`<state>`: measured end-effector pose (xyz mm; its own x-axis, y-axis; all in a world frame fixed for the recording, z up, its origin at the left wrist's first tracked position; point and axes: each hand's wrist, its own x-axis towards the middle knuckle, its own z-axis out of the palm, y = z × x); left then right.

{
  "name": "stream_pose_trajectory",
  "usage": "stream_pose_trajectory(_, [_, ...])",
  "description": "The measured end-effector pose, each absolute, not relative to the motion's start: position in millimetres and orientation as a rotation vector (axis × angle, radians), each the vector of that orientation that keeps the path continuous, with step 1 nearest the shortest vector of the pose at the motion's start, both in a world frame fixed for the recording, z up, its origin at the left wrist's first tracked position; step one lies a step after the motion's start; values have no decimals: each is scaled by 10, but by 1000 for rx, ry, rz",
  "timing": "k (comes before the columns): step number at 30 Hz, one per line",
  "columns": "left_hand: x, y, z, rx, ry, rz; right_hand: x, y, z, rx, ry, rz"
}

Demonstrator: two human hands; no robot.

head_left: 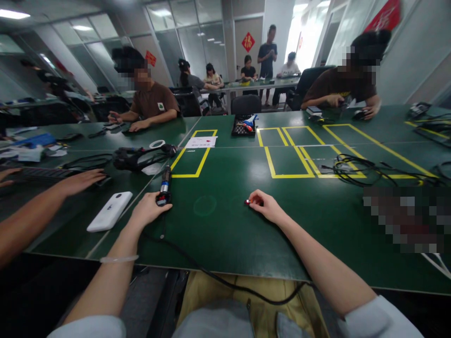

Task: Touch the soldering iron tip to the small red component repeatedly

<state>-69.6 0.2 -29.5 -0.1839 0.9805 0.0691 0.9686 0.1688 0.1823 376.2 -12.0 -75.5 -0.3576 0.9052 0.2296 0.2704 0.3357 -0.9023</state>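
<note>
My left hand point(150, 209) is closed around the lower end of a dark cylindrical device point(165, 183) with a silver-blue band, which lies on the green table point(218, 244). Thumb and fingers of my right hand point(266, 205) pinch a small red and white piece point(247, 202) just over the tabletop, right of the device. A black cable point(190, 259) runs from near my left hand over the table edge and across my lap. To the left of my left hand lies a white phone-like object point(110, 212).
A black tray point(243, 126) with small items stands farther back. Yellow tape rectangles point(200, 170) mark the table. Coiled cables point(352, 169) lie at right, a black headset-like object point(132, 158) at left. Another person's hand point(82, 180) is near a keyboard point(42, 174).
</note>
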Motion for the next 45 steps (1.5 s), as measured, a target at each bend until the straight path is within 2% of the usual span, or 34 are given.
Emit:
stream_pose_trajectory(4, [-51,-56,-308,2072,2275,180,3774,-112,-764,-1037,-1847,967])
stream_pose_trajectory(11, [1237,-189,-297,2304,1963,295,3809,-76,-824,-1071,-1889,825])
stream_pose_trajectory(16, [1779,-194,-318,2400,1788,308,3828,-69,-805,-1102,-1899,717])
stream_pose_trajectory(37, [2041,-273,-343,2464,1710,318,3795,-61,-821,-1115,-1878,738])
stream_pose_trajectory(45, [2179,-235,-383,2437,1839,345,3795,-112,-759,-1162,-1807,772])
